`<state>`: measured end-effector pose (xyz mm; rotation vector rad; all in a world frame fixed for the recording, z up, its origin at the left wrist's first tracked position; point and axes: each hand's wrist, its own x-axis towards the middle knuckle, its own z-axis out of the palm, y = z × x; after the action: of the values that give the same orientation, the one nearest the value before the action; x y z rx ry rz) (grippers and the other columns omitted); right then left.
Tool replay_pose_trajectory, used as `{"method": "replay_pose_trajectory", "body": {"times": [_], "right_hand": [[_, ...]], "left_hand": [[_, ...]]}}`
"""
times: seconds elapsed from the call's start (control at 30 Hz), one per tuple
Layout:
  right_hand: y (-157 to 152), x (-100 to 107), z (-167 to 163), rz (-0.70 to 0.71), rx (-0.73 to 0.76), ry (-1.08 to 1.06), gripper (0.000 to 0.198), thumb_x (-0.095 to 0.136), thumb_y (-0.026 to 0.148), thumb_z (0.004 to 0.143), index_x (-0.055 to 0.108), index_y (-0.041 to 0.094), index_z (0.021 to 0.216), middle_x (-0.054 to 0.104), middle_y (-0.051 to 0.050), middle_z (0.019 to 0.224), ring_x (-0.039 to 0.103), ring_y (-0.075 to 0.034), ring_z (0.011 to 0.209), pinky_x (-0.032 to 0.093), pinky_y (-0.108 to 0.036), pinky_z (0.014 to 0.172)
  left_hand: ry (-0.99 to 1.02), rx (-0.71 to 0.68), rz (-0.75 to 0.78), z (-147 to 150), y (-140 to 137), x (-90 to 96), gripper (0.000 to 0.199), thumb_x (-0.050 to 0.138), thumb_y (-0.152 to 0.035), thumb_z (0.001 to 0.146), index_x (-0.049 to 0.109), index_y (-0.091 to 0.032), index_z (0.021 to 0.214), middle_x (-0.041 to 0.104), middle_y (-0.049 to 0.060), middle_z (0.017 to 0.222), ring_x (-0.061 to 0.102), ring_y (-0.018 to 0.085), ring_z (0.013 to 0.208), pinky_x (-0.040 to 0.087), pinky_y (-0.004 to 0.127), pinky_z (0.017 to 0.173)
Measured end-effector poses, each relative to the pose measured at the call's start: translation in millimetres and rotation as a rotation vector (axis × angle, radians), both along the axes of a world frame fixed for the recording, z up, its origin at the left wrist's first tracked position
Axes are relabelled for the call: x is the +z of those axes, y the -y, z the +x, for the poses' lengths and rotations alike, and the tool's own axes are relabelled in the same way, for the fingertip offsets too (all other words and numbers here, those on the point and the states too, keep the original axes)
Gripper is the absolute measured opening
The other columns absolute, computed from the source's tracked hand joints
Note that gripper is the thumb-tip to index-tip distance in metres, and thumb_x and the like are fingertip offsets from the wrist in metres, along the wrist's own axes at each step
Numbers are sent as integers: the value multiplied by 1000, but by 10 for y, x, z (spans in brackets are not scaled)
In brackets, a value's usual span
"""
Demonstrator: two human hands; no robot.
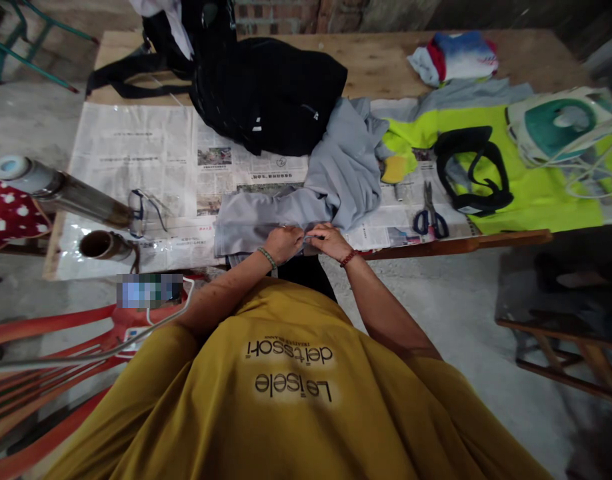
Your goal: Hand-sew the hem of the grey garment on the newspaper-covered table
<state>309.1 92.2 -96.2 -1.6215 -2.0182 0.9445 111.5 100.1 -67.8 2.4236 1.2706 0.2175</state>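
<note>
cloth [343, 157], grey, lay on newspaper [136, 140] along the table's [376, 70] near side, flat part running left-right, bunched part beyond right hand [329, 240]; left hand [285, 245] and right, nearly touching, both pinched its near edge, neither nearer.

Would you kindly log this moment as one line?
left hand: holding grey cloth | right hand: pinching its near edge | scissors: on newspaper

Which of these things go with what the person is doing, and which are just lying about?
Part of the job:
- grey cloth, pinched by the left hand and right hand
- perhaps the scissors, lying nearby

Apparently just lying about:
- black bag
- iron
- glasses
- flask
- brown cup
</note>
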Motion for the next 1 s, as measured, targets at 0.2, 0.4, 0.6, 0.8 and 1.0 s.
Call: {"method": "replay_pose_trajectory", "body": {"times": [0.2, 0.4, 0.6, 0.8, 1.0], "right_hand": [[2, 7, 10, -1, -5, -24, 17, 75, 35, 84, 82, 27, 97, 73, -5, 96, 60, -25, 109, 42, -43, 101], [4, -6, 26, 15, -8, -57, 15, 75, 34, 81, 81, 26, 92, 73, -4, 93, 61, -25, 107, 43, -41, 101], [-13, 27, 73, 24, -15, -190, 16, 75, 32, 76, 77, 22, 88, 72, -4, 96, 62, -22, 101, 48, -37, 96], [-19, 84, 66, -7, -76, -249, 17, 72, 34, 75, 75, 20, 86, 71, -4, 96, 63, -20, 96, 48, -35, 94], [-18, 169, 110, -33, -151, -220, 21, 68, 33, 76, 75, 21, 92, 72, -1, 90, 61, -19, 84, 49, -32, 84]], "left_hand": [[63, 58, 4, -82, 29, -1, 10, 57, -16, 89, 67, -16, 90, 74, 11, 96, 71, 22, 89, 54, 31, 83], [202, 71, 24, -249, 80, -30, 9, 60, -11, 82, 66, -18, 83, 75, 7, 91, 70, 20, 88, 55, 30, 85], [305, 170, 55, -337, 69, -20, 12, 58, -10, 79, 65, -19, 77, 74, 4, 84, 70, 19, 85, 56, 31, 85], [315, 229, 84, -442, 71, 66, 12, 59, -9, 80, 65, -19, 84, 75, 8, 95, 70, 22, 97, 52, 35, 94], [266, 322, 172, -614, 65, 187, 12, 59, -13, 83, 65, -22, 89, 77, 4, 99, 68, 21, 101, 46, 38, 101]]}}
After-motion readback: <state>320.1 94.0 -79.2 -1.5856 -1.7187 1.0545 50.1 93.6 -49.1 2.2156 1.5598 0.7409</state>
